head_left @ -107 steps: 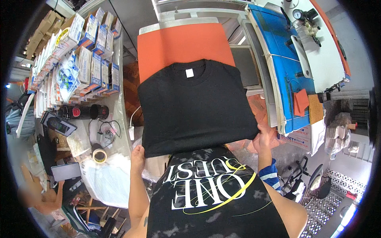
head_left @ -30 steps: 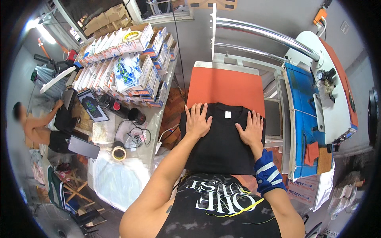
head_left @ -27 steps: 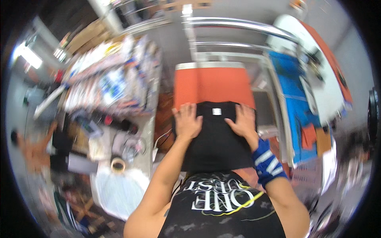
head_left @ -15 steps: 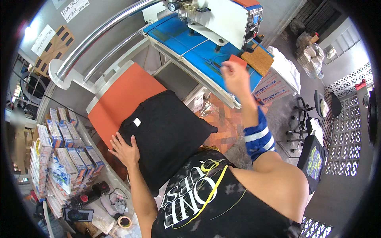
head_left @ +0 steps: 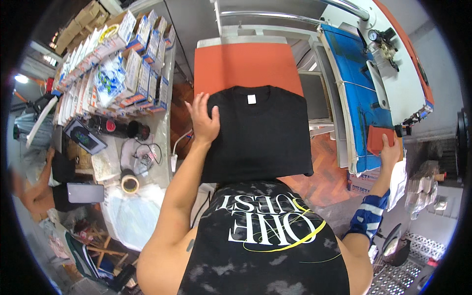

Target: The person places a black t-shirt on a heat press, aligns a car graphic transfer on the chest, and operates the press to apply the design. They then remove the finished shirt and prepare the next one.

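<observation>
A black T-shirt (head_left: 260, 137) lies spread on the orange padded plate (head_left: 246, 64) in front of me, with a white label (head_left: 251, 99) at its collar. My left hand (head_left: 205, 120) rests at the shirt's left edge, fingers spread and holding nothing. Out to the right, my right hand (head_left: 391, 150) has its fingers on the near edge of a small orange-red square pad (head_left: 377, 139). The pad is over the near end of a blue-covered plate (head_left: 351, 73), and the fingers' undersides are hidden.
White and blue boxes (head_left: 140, 73) are stacked on the left table beside a tape roll (head_left: 130, 184) and a phone (head_left: 85, 136). Another person's arm (head_left: 42, 177) shows at far left. A pressure gauge (head_left: 373, 35) and metal rail (head_left: 275, 14) belong to the press.
My view has turned, bringing the shirt to the middle and the left table further in. My right hand has come down from above the blue plate onto the orange-red pad. My left hand stays by the shirt.
</observation>
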`<state>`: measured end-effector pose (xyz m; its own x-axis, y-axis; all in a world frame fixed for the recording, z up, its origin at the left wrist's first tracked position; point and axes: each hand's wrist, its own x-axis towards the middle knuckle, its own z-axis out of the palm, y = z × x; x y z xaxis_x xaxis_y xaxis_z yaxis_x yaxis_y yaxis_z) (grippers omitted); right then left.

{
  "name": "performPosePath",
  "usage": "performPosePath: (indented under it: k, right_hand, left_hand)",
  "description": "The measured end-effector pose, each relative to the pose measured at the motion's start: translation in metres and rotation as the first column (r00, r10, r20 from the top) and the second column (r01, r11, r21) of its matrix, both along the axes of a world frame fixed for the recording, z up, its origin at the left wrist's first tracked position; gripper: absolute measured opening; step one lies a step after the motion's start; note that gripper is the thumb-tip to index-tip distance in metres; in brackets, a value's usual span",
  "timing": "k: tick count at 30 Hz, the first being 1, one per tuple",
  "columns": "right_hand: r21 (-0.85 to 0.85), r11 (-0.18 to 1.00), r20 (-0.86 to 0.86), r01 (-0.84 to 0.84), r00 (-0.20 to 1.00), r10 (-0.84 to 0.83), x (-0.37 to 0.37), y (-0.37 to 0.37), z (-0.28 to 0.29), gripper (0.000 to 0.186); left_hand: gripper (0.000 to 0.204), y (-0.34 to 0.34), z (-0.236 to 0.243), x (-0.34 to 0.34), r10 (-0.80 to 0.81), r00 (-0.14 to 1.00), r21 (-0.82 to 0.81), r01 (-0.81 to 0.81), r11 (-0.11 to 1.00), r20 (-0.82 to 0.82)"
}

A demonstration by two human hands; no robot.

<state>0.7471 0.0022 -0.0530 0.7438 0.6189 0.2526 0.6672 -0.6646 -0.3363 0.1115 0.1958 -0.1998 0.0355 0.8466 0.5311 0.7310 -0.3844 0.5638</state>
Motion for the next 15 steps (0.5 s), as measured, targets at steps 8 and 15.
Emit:
performPosePath:
  k: [8, 15]
  right_hand:
    - [0.306, 0.899, -0.648, -0.313, 0.624, 0.437, -0.171, 0.012, 0.023, 0.027]
    - [0.375, 0.601, -0.866, -0.706, -0.036, 0.498, -0.363, 0.096, -0.079, 0.023]
  left_hand:
    - [0.021, -0.077, 0.056, -0.019, -0.073, 0.952, -0.253, 0.153, 0.955, 0.298]
    - [0.023, -0.053, 0.120, 0.051, -0.616, 0.787, -0.624, 0.503, 0.599, 0.044]
